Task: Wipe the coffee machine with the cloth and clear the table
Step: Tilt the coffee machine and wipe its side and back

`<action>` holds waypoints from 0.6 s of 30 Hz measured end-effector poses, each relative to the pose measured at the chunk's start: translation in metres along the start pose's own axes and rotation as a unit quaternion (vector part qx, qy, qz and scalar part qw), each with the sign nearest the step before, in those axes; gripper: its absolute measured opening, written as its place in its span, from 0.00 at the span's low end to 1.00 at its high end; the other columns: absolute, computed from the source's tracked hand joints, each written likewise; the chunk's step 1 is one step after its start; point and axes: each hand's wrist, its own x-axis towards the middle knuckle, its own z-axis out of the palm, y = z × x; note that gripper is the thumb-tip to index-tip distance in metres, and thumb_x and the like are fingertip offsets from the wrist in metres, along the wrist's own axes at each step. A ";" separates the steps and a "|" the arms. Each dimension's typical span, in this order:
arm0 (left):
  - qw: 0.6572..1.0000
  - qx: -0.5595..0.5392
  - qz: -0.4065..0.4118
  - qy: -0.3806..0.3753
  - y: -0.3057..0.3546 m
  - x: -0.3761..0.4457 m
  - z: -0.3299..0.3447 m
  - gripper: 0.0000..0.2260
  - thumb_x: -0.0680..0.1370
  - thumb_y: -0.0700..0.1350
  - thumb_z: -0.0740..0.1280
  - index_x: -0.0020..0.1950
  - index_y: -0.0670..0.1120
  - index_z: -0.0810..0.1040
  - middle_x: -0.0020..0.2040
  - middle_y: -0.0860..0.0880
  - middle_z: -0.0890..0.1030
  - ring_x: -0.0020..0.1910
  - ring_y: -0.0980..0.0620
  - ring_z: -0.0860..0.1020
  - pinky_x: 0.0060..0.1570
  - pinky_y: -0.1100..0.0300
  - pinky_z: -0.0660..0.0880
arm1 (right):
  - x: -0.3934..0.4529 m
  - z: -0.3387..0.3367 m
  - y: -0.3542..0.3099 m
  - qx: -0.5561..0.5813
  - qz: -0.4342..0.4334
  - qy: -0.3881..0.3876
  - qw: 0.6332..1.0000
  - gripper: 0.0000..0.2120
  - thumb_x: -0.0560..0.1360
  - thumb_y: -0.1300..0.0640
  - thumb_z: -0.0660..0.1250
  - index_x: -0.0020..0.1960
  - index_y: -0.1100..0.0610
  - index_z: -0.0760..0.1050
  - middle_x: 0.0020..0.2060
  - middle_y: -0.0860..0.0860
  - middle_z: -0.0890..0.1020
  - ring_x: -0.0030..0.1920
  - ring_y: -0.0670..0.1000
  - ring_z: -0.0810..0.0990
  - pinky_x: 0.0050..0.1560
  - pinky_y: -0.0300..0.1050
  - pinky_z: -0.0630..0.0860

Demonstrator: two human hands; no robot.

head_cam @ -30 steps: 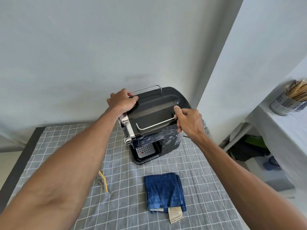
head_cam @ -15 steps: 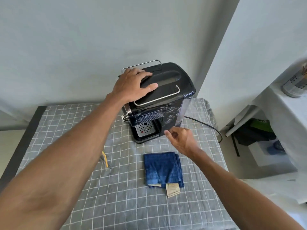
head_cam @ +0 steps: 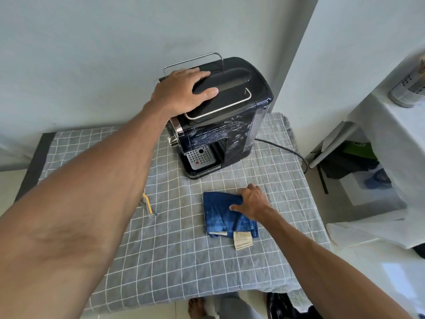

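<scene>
Head view: checked tablecloth (head_cam: 174, 249), white walls; left hand (head_cam: 181, 93) flat atop coffee machine (head_cam: 230, 125), right hand (head_cam: 251, 203) grip spread on cloth (head_cam: 220, 215).

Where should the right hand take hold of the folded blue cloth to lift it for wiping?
Judging by its pose, take the blue cloth at its far right corner, coming down from above, where the right hand already rests on it. It lies flat and folded on the checked tablecloth, so pinch through all layers; the near edge carries a loose paper tag.

head cam: single view | worn high, facing forward and down | close above the checked table (head_cam: 174, 261) | wall behind, arms reaching in
</scene>
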 end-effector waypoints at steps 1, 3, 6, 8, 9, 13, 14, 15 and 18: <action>1.000 0.000 -0.001 0.001 0.000 0.000 -0.001 0.33 0.78 0.74 0.56 0.80 0.60 0.66 0.80 0.53 0.66 0.79 0.46 0.63 0.72 0.41 0.64 | -0.001 0.000 0.000 -0.011 -0.008 0.003 1.000 0.26 0.75 0.39 0.73 0.69 0.48 0.76 0.62 0.53 0.75 0.64 0.56 0.73 0.65 0.54 0.75; 1.000 0.002 0.000 0.006 -0.003 0.001 -0.002 0.34 0.77 0.74 0.56 0.80 0.60 0.66 0.80 0.53 0.66 0.79 0.46 0.64 0.71 0.41 0.65 | -0.005 -0.005 -0.002 -0.004 -0.032 -0.002 0.999 0.19 0.77 0.42 0.71 0.65 0.49 0.77 0.58 0.52 0.80 0.58 0.54 0.77 0.59 0.51 0.77; 1.000 -0.001 0.000 0.003 -0.005 0.001 -0.001 0.35 0.76 0.76 0.55 0.79 0.60 0.66 0.80 0.53 0.67 0.79 0.46 0.64 0.72 0.40 0.66 | -0.017 -0.027 -0.009 0.117 -0.042 0.008 0.992 0.06 0.78 0.51 0.70 0.49 0.52 0.75 0.43 0.51 0.81 0.39 0.49 0.78 0.36 0.39 0.73; 1.000 -0.005 0.003 0.001 -0.006 0.001 -0.001 0.36 0.76 0.76 0.55 0.79 0.60 0.66 0.80 0.52 0.67 0.79 0.46 0.64 0.73 0.40 0.66 | -0.029 -0.048 -0.015 0.223 -0.039 0.080 0.971 0.08 0.77 0.56 0.69 0.41 0.53 0.72 0.35 0.50 0.78 0.35 0.50 0.75 0.32 0.39 0.70; 1.000 -0.008 0.005 0.000 -0.005 0.001 -0.001 0.36 0.76 0.76 0.55 0.79 0.60 0.66 0.80 0.52 0.67 0.79 0.46 0.64 0.73 0.40 0.66 | -0.035 -0.059 -0.019 0.282 -0.031 0.131 0.950 0.09 0.77 0.58 0.68 0.39 0.52 0.72 0.33 0.49 0.76 0.34 0.50 0.74 0.31 0.38 0.70; 1.000 -0.010 0.004 0.001 -0.003 0.000 -0.002 0.34 0.77 0.74 0.56 0.79 0.60 0.66 0.79 0.53 0.68 0.78 0.47 0.64 0.71 0.41 0.67 | -0.057 -0.100 -0.048 0.447 0.023 0.348 0.824 0.07 0.77 0.58 0.65 0.42 0.56 0.69 0.33 0.48 0.72 0.30 0.42 0.69 0.31 0.32 0.68; 1.000 -0.008 0.005 0.001 -0.003 0.000 -0.002 0.33 0.78 0.74 0.55 0.79 0.60 0.66 0.79 0.53 0.68 0.78 0.47 0.64 0.71 0.42 0.68 | -0.061 -0.109 -0.057 0.472 0.043 0.396 0.786 0.05 0.77 0.59 0.65 0.45 0.56 0.69 0.33 0.48 0.73 0.30 0.42 0.70 0.33 0.33 0.69; 1.000 -0.006 0.006 0.001 -0.002 -0.001 -0.002 0.33 0.78 0.74 0.55 0.79 0.60 0.66 0.79 0.54 0.67 0.78 0.47 0.64 0.71 0.42 0.67 | -0.064 -0.118 -0.067 0.499 0.060 0.439 0.745 0.04 0.78 0.59 0.65 0.49 0.55 0.70 0.34 0.47 0.74 0.31 0.41 0.72 0.36 0.36 0.71; 1.000 -0.001 0.002 0.006 -0.001 -0.002 -0.002 0.32 0.79 0.73 0.56 0.79 0.60 0.66 0.80 0.54 0.66 0.79 0.49 0.63 0.71 0.44 0.66 | -0.054 -0.133 -0.090 0.567 0.082 0.493 0.655 0.16 0.80 0.58 0.63 0.67 0.51 0.69 0.41 0.45 0.80 0.40 0.43 0.81 0.42 0.39 0.77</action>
